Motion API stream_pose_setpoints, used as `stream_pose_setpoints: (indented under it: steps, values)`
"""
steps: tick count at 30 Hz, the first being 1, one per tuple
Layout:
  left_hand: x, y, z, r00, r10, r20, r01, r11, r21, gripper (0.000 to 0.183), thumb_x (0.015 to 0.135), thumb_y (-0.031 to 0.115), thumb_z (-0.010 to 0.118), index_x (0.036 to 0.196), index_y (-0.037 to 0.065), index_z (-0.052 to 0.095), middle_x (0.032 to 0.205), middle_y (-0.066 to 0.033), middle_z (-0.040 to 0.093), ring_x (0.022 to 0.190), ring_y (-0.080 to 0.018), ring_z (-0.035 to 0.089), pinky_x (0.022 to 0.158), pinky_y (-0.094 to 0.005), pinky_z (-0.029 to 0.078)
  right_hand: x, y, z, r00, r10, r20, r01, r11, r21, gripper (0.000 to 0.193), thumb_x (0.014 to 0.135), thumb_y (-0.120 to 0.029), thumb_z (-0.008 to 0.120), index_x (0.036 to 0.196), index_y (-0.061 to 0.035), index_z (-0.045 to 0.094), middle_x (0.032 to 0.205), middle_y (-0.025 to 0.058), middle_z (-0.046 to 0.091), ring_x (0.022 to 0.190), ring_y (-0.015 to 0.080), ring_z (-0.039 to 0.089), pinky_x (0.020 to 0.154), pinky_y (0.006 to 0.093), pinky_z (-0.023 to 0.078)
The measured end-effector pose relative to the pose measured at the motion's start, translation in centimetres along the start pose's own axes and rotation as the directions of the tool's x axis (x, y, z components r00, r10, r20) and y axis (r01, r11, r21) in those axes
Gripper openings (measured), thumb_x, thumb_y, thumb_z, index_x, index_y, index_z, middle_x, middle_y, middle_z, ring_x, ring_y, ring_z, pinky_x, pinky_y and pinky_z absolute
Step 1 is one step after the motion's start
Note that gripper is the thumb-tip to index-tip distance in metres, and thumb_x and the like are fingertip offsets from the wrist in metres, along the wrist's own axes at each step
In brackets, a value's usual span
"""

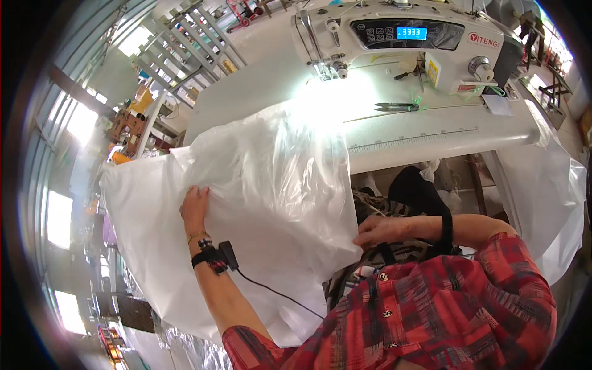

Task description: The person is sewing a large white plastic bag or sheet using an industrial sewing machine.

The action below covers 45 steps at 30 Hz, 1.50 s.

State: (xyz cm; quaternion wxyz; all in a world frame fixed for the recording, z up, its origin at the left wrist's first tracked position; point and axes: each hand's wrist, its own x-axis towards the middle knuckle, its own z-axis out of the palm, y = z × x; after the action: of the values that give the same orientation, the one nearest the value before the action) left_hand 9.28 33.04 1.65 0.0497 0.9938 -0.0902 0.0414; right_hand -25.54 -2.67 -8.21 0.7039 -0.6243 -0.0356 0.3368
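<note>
Both hands (195, 206) (377, 230) at sheet (246, 228), far edge (317, 118) overexposed

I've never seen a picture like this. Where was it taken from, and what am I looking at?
There is no robot here: a camera on a person's head looks down at their own bare hands. Its wide fisheye lens makes straight edges bend.

At the top is a white sewing machine, with a bright light glowing beneath its head. A large white plastic sheet reaches up from the person toward that light. The left hand rests on the sheet; the right hand is at its right edge, perhaps pinching it. Dark snips lie on the pale worktable.
</note>
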Motion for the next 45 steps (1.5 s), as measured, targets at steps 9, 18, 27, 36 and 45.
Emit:
stream_pose_setpoints:
  steps: [9,18,27,36,45]
  values:
    - [-16.6,21.7,-1.7,0.76,0.571,-0.309,-0.629,0.53,-0.569,0.032,0.086,0.022,0.069,0.109,0.0,0.062,0.102,-0.0188,0.065,0.093,-0.0366,0.064,0.076,-0.0409,0.051,1.3,-1.0,0.9,0.903,-0.233,-0.36,0.267,0.963,0.048,0.028,0.096,-0.024,0.058,0.106,0.0009,0.065,0.084,-0.0013,0.06,0.075,0.0079,0.052,0.066,0.0277,0.044]
    - [-23.5,25.7,2.9,0.797,0.566,-0.211,-0.596,0.682,-0.424,0.02,0.089,0.022,0.065,0.092,0.002,0.061,0.078,-0.0143,0.061,0.07,-0.0322,0.061,0.061,-0.0405,0.046,-0.5,-1.9,1.9,0.849,-0.394,-0.353,0.351,0.919,-0.18,0.027,0.096,-0.022,0.056,0.096,0.0038,0.062,0.077,-0.0001,0.058,0.074,0.006,0.047,0.065,0.0271,0.042]
    - [-24.6,25.2,1.4,0.902,0.355,-0.245,-0.412,0.543,-0.732,0.017,0.089,0.012,0.065,0.102,0.002,0.06,0.076,-0.0111,0.058,0.06,-0.0214,0.057,0.055,-0.0334,0.043,-2.3,-3.4,2.9,0.84,-0.413,-0.352,0.36,0.91,-0.208,0.024,0.095,-0.019,0.056,0.09,0.0044,0.059,0.073,-0.0002,0.055,0.068,0.0045,0.045,0.059,0.0257,0.043]
    - [-24.7,25.0,0.5,0.81,0.549,-0.208,-0.583,0.709,-0.396,0.005,0.086,0.005,0.057,0.091,0.002,0.055,0.089,-0.0133,0.06,0.073,-0.0363,0.059,0.061,-0.0423,0.045,-2.9,-3.0,2.7,0.742,-0.566,-0.359,0.356,0.787,-0.504,0.02,0.092,-0.016,0.061,0.093,0.0037,0.06,0.077,0.0131,0.064,0.07,0.0152,0.063,0.063,0.0318,0.049]
    - [-24.7,24.9,-0.2,0.75,0.629,-0.204,-0.601,0.519,-0.608,0.011,0.091,0.009,0.055,0.084,0.0,0.057,0.076,-0.0137,0.057,0.069,-0.0355,0.057,0.06,-0.0408,0.043,-2.6,-3.2,2.8,0.678,-0.708,-0.196,0.4,0.58,-0.709,0.011,0.086,-0.011,0.066,0.091,-0.0037,0.061,0.085,0.012,0.064,0.077,0.0289,0.063,0.07,0.0382,0.049]
